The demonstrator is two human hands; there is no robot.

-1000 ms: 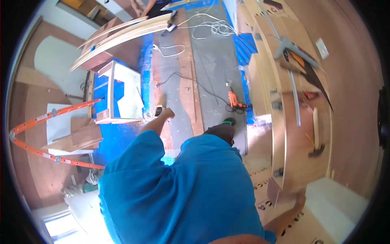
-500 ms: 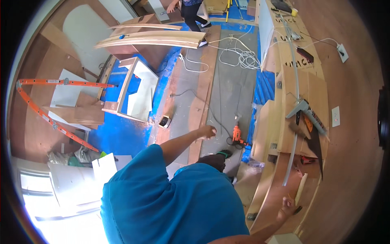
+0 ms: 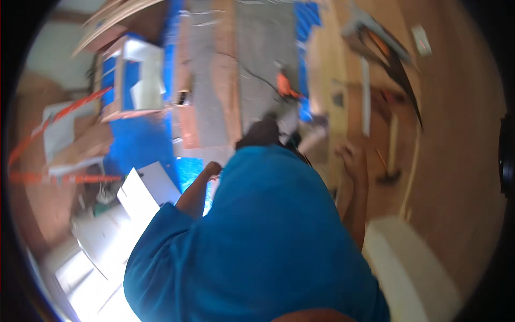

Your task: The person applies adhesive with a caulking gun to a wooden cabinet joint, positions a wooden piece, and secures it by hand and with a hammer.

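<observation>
My left hand hangs beside my body, above the floor near some blue sheeting. Its fingers are turned away and blurred, so their pose is unclear. My right hand is raised over the edge of the wooden bench on my right, its fingers loosely bent and apart, with nothing visible in them. Just right of it, a hammer with a pale handle and dark head lies on the bench surface. Beside the handle rests a thin orange stick, perhaps a pencil. Motion blur softens the whole picture.
A handsaw and a grey caulking gun lie farther along the bench. An orange power drill with a cord stands on the floor ahead. Left are a white open cabinet, an orange ladder and white panels.
My view has swung, bringing the bench and hammer closer. My left hand has drawn back to my side. My right hand has moved off the hammer area to the bench's edge.
</observation>
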